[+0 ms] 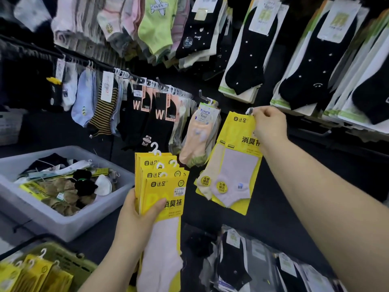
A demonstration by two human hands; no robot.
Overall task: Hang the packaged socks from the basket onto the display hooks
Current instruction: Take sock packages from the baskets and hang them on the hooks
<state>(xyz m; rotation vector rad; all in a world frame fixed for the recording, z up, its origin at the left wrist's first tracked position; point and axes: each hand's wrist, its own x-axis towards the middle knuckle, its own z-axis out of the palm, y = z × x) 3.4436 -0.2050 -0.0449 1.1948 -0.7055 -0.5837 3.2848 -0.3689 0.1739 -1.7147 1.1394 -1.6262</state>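
My left hand [140, 209] grips a stack of several yellow sock packs [163, 190] with white plastic hangers, held upright at centre. My right hand [268, 125] pinches the top of another yellow sock pack [231, 165] by its white hanger, up against the dark display wall. That pack hangs tilted, with pale socks showing through it. A display hook [203, 95] juts out just to the left, carrying peach sock packs [200, 131]. At the bottom left a green basket [69, 260] holds more yellow packs [31, 272].
A grey plastic bin [69, 224] with loose mixed socks stands at the left. Rows of hanging socks fill the wall above, with black sock packs [248, 57] on the upper right. More bagged black socks [235, 260] lie low at the right.
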